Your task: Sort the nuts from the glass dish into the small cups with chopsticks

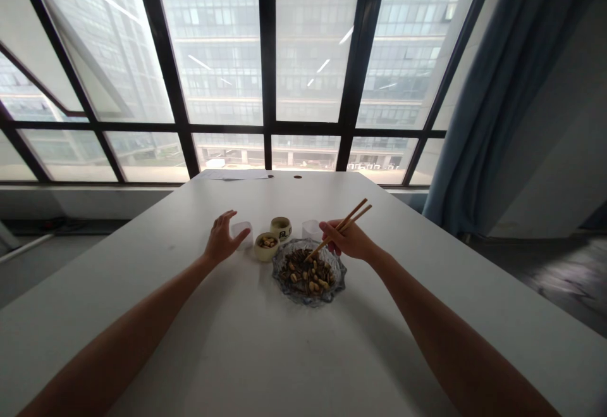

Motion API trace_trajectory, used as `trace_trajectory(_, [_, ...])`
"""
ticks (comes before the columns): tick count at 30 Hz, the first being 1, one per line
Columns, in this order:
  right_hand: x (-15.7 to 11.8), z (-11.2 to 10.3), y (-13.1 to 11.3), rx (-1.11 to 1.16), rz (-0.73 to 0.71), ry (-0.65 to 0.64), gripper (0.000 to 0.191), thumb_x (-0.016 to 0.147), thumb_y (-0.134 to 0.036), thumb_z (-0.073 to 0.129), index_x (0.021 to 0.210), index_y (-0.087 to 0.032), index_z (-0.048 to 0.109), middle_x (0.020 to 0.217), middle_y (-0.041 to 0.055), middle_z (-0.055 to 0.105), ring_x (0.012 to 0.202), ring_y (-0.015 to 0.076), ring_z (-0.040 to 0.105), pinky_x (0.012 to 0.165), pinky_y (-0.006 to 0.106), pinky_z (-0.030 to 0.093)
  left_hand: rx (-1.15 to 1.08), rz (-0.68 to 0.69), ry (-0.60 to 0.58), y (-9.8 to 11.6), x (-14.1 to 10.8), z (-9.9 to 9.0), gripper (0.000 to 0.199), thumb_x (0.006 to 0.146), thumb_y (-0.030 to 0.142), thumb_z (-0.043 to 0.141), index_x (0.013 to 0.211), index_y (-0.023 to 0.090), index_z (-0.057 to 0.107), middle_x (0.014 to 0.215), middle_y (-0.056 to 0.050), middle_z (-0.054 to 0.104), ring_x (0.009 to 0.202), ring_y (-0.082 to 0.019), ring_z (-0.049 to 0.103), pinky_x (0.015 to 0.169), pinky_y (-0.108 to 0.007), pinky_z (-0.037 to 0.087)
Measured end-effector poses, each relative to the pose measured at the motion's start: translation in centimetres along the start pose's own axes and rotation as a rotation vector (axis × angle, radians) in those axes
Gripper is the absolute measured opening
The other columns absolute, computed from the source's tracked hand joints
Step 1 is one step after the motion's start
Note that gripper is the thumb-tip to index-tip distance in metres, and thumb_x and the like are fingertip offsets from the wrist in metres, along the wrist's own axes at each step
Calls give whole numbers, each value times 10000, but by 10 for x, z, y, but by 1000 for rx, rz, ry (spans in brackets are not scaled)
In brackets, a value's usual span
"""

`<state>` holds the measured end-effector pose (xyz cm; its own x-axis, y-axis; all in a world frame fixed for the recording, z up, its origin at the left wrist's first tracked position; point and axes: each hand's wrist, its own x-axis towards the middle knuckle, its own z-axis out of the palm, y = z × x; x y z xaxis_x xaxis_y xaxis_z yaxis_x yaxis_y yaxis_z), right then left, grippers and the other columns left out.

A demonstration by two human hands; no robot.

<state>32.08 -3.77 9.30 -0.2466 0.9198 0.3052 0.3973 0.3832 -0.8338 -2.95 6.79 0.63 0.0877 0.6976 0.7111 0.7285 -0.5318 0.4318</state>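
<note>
- The broad white rectangular table point(246, 354) carries everything; its smooth top gives little grip, so I judge any nudged vessel would slide rather than stay put.
- The scalloped clear glass dish point(285, 289) sits at the middle, holding a mix of dark seeds and pale peanuts. The pile reaches near the low rim, so a careless stir could flick pieces out onto the table.
- The pair of long wooden chopsticks point(346, 219) is pinched in the right hand point(349, 240), tips down among the nuts. A smooth nut gripped off-centre may well spring free.
- The left hand point(222, 240) is half open, thumb and fingers curved about a small translucent white plastic cup point(241, 231); whether they actually touch it I cannot tell. A light cup like that could tip.
- A small cream ceramic cup point(266, 247) just left of the dish holds a few peanuts.
- A second cream ceramic cup with dark lettering point(281, 228) stands behind it; its contents are unclear.
- Another small translucent cup point(311, 230) sits close by the right hand, within knocking range.
</note>
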Motion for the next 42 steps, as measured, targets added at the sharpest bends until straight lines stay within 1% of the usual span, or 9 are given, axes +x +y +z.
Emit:
trace_trajectory(3, [-1, 3, 1, -53, -25, -5, 535, 839, -662, 561, 627, -172, 611, 451, -6, 584, 329, 80, 475, 340, 178, 367, -59, -100, -5, -10, -8, 5, 708, 804, 581, 627, 1336, 149, 447, 1389, -201, 517, 1344, -342, 460, 1141, -540, 349])
trace_trajectory(7, [-2, 6, 1, -57, -28, -26, 519, 845, -648, 567, 641, -174, 618, 464, 0, 602, 334, 86, 486, 341, 181, 374, -211, -216, -106, -15, -10, 10, 850, 745, 634, 659, 1397, 163, 385, 1424, -210, 498, 1327, -340, 491, 1089, -528, 407])
trace_trajectory(16, [3, -1, 7, 65, 89, 104, 674, 719, -826, 552, 579, -169, 604, 397, 19, 581, 283, 101, 484, 289, 188, 343, -287, -280, -262, -11, -10, 5, 1002, 643, 605, 750, 1431, 113, 375, 1210, -184, 652, 1076, -307, 656, 927, -465, 529])
trace_trajectory(20, [7, -9, 13, 165, 88, 259, 666, 706, -820, 581, 591, -165, 614, 400, 34, 591, 271, 107, 471, 283, 209, 348, -298, -264, -254, -12, -10, 5, 932, 637, 548, 765, 1392, 120, 425, 1133, -154, 684, 1035, -290, 670, 921, -453, 537])
trace_trajectory(26, [13, -12, 23, 259, -10, 649, 617, 786, -762, 555, 608, -173, 610, 422, 39, 597, 287, 106, 467, 295, 230, 366, -391, -306, -238, -7, -10, 4, 837, 621, 491, 787, 1316, 149, 471, 1067, -122, 696, 906, -255, 695, 829, -416, 576])
trace_trajectory(33, [14, -14, 35, 272, -16, 794, 593, 824, -731, 544, 641, -172, 618, 442, 28, 603, 307, 110, 491, 316, 233, 400, -409, -303, -205, -4, -12, 1, 818, 603, 491, 804, 1280, 155, 492, 1061, -116, 689, 879, -241, 700, 777, -390, 587])
trace_trajectory(35, [14, -15, 39, 241, -35, 779, 598, 822, -738, 541, 664, -168, 624, 464, 28, 615, 327, 112, 512, 334, 232, 417, -402, -300, -206, -4, -13, 1, 821, 604, 501, 801, 1281, 155, 492, 1053, -114, 687, 839, -229, 700, 771, -391, 588])
trace_trajectory(39, [14, -17, 47, 101, -46, 564, 599, 769, -740, 613, 701, -147, 656, 533, 46, 653, 410, 129, 584, 396, 234, 464, -405, -290, -221, -6, -14, 1, 823, 625, 503, 787, 1302, 153, 474, 1064, -123, 681, 835, -228, 699, 751, -382, 590])
trace_trajectory(42, [14, -19, 48, 21, -60, 563, 601, 808, -732, 575, 726, -142, 662, 558, 48, 657, 436, 128, 591, 420, 234, 472, -395, -269, -224, -7, -14, 2, 806, 641, 497, 776, 1304, 156, 470, 1066, -125, 680, 871, -234, 692, 778, -393, 586])
